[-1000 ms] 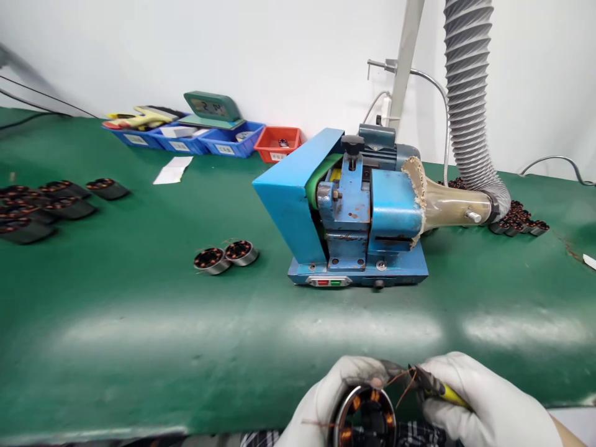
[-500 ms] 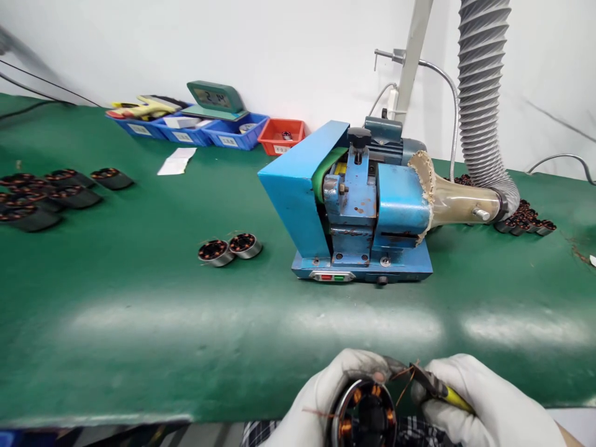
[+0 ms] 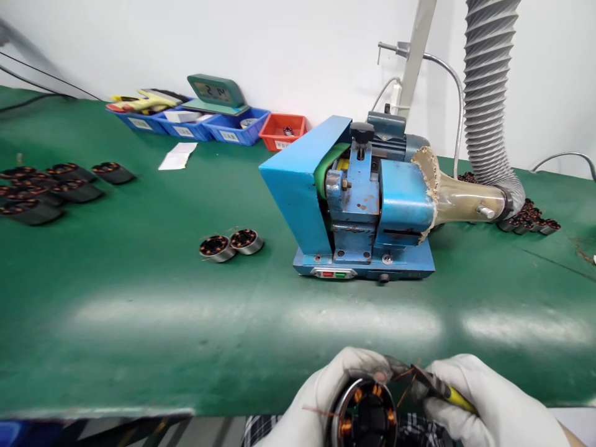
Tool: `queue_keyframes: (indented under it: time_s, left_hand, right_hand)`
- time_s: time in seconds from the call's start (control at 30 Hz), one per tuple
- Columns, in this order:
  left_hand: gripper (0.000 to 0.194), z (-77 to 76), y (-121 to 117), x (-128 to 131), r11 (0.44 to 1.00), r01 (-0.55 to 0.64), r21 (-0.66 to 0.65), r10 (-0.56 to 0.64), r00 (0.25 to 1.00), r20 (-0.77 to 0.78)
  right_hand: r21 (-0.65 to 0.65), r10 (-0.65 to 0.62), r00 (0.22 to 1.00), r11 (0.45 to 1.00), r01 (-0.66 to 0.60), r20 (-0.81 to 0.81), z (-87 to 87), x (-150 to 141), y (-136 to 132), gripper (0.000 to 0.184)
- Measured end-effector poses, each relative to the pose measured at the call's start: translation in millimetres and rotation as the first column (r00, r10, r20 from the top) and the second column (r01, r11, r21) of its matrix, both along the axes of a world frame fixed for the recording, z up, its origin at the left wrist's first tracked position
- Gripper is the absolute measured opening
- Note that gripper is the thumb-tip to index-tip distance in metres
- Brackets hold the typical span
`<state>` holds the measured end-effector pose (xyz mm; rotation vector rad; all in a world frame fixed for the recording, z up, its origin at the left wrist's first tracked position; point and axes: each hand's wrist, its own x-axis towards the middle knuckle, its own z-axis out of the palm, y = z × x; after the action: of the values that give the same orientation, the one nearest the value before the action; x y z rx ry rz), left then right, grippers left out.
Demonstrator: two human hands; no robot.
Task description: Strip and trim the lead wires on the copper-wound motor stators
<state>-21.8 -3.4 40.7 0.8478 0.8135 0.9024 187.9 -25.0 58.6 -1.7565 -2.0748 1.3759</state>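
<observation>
At the bottom of the head view, my left hand (image 3: 321, 394) in a white glove is wrapped round a motor stator (image 3: 367, 421), a metal ring with copper coils inside. The glove's fingertips are dark and worn, and they pinch thin copper wires (image 3: 405, 382) rising from the stator. My right hand (image 3: 475, 394), also gloved, closes on yellow-handled pliers (image 3: 440, 388). Their dark metal tip meets the wires just right of my left fingertips. One more loose wire sticks out on the stator's left. The stator's lower edge is cut off by the frame.
A blue belt grinding machine (image 3: 354, 211) stands on the green table (image 3: 186, 323), with a grey ducting hose (image 3: 491, 93) attached. Two stators (image 3: 231, 244) sit left of it; several more (image 3: 41, 189) lie far left and behind right. Blue bins (image 3: 186, 128), a red bin (image 3: 282, 130) and a clock line the wall.
The view has shifted slightly, so the table's things sit a little higher. Both hands, the stator and the pliers keep nearly the same position.
</observation>
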Motion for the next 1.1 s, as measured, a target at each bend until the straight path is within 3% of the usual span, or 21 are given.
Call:
queue_keyframes:
  time_s: [0.1, 0.17, 0.27, 0.4, 0.47, 0.57, 0.63, 0.7, 0.77, 0.8, 0.83, 0.9, 0.97, 1.03, 1.1]
  left_hand:
    - [0.014, -7.7, 14.0, 3.1, 0.991, 0.123, -0.047, -0.125, 0.992, -0.035]
    - [0.013, -9.3, 18.2, 3.0, 0.987, 0.152, -0.054, -0.156, 0.984, -0.085]
    - [0.013, -7.9, 15.6, 1.2, 0.998, 0.063, -0.022, -0.066, 0.977, -0.205]
    - [0.023, -2.3, 4.6, 0.1, 0.999, -0.038, 0.033, 0.047, 0.943, -0.330]
    - [0.031, 0.9, -0.5, 0.2, 0.990, -0.067, 0.121, 0.107, 0.925, -0.364]
    - [0.054, 1.6, -5.9, 2.5, 0.982, -0.062, 0.179, 0.129, 0.912, -0.390]
    - [0.059, -3.1, -7.9, 5.4, 0.994, -0.056, 0.095, 0.084, 0.944, -0.320]
    - [0.060, -11.5, -8.8, 8.1, 0.998, -0.067, 0.003, 0.066, 0.975, -0.210]
    - [0.057, -21.7, -8.5, 9.6, 0.996, -0.084, -0.042, 0.077, 0.987, -0.138]
    - [0.055, -26.9, -7.7, 10.1, 0.996, -0.079, -0.047, 0.073, 0.990, -0.123]
    - [0.052, -31.9, -6.4, 10.7, 0.996, -0.067, -0.053, 0.061, 0.992, -0.110]
    - [0.043, -40.9, -2.9, 12.7, 0.994, -0.038, -0.099, 0.029, 0.996, -0.087]
    - [0.033, -47.8, 0.7, 15.6, 0.988, -0.034, -0.151, 0.020, 0.996, -0.091]
    - [0.029, -52.3, 2.8, 17.5, 0.984, -0.049, -0.172, 0.029, 0.993, -0.113]
    - [0.028, -54.8, 2.6, 16.3, 0.986, -0.056, -0.156, 0.035, 0.991, -0.131]
  right_hand:
    - [0.007, -0.035, 0.999, 0.999, 0.035, -0.010, 0.3, 2.8, 1.0, 0.027]
    - [-0.027, -0.128, 0.990, 0.992, 0.127, -0.063, -1.0, 5.6, 2.6, 0.033]
    - [-0.060, -0.255, 0.931, 0.967, 0.248, -0.263, -7.8, 4.5, 4.4, 0.042]
    - [0.005, -0.222, 0.845, 0.966, 0.257, -0.487, -18.8, -15.9, 3.4, 0.044]
    - [-0.039, -0.286, 0.803, 0.949, 0.312, -0.522, -21.8, -29.1, 1.2, 0.042]
    - [-0.247, -0.491, 0.666, 0.867, 0.432, -0.561, -23.5, -41.1, -1.8, 0.041]
    - [-0.378, -0.575, 0.525, 0.815, 0.440, -0.628, -23.7, -42.0, -0.9, 0.041]
    - [-0.434, -0.581, 0.345, 0.798, 0.418, -0.737, -24.1, -39.1, 3.2, 0.039]
    - [-0.397, -0.527, 0.212, 0.801, 0.448, -0.823, -25.2, -35.6, 9.2, 0.032]
    - [-0.352, -0.495, 0.207, 0.801, 0.484, -0.844, -25.8, -34.7, 12.0, 0.025]
    - [-0.286, -0.459, 0.253, 0.812, 0.508, -0.852, -26.5, -34.9, 14.3, 0.018]
    - [-0.114, -0.370, 0.410, 0.841, 0.529, -0.834, -27.0, -38.9, 17.0, 0.014]
    - [0.013, -0.304, 0.493, 0.842, 0.540, -0.815, -26.1, -46.2, 18.0, 0.009]
    - [0.000, -0.316, 0.456, 0.822, 0.569, -0.832, -23.8, -52.0, 20.3, 0.004]
    - [-0.153, -0.382, 0.336, 0.824, 0.545, -0.861, -20.6, -50.6, 26.4, 0.010]
